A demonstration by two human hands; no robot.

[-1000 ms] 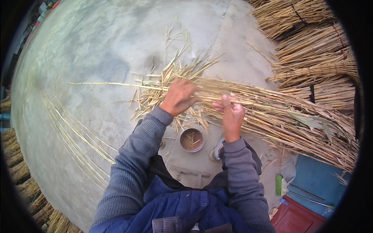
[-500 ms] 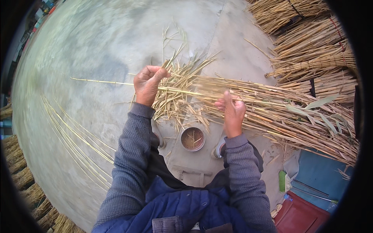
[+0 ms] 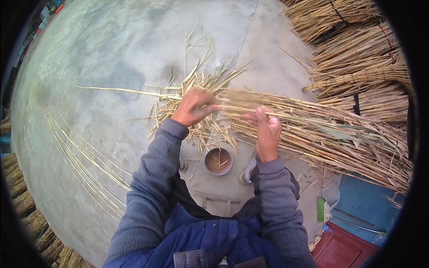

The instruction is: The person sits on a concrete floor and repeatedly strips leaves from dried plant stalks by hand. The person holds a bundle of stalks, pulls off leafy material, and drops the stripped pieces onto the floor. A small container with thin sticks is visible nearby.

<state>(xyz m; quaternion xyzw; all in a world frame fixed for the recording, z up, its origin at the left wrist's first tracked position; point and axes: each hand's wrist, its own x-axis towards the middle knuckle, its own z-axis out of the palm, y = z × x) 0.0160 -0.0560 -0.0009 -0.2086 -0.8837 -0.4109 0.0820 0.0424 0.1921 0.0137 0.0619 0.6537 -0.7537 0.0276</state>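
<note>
A long pale reed stalk (image 3: 129, 92) runs from the left, over a heap of stripped husks (image 3: 210, 85), toward both hands. My left hand (image 3: 196, 106) is closed, thumb and fingers pinched together around the stalk over the heap. A little to the right, my right hand (image 3: 266, 129) is closed on the same stalk, thumb on top. Beneath and beyond the right hand lies a thick pile of uncleaned reeds (image 3: 330, 129) with dry leaves and a few greenish ones. The exact grip of the left fingertips is partly hidden.
A round metal bowl (image 3: 218, 161) with brownish contents stands between my feet. Several thin peeled stalks (image 3: 80, 156) lie at left. Tied reed bundles (image 3: 357, 58) are stacked at far right. A green brush (image 3: 321, 209), a blue sheet (image 3: 366, 201) and a red panel (image 3: 342, 248) lie at lower right.
My left hand has moved right and slightly down, from above the stalk to close beside the right hand. The right hand has barely moved.
</note>
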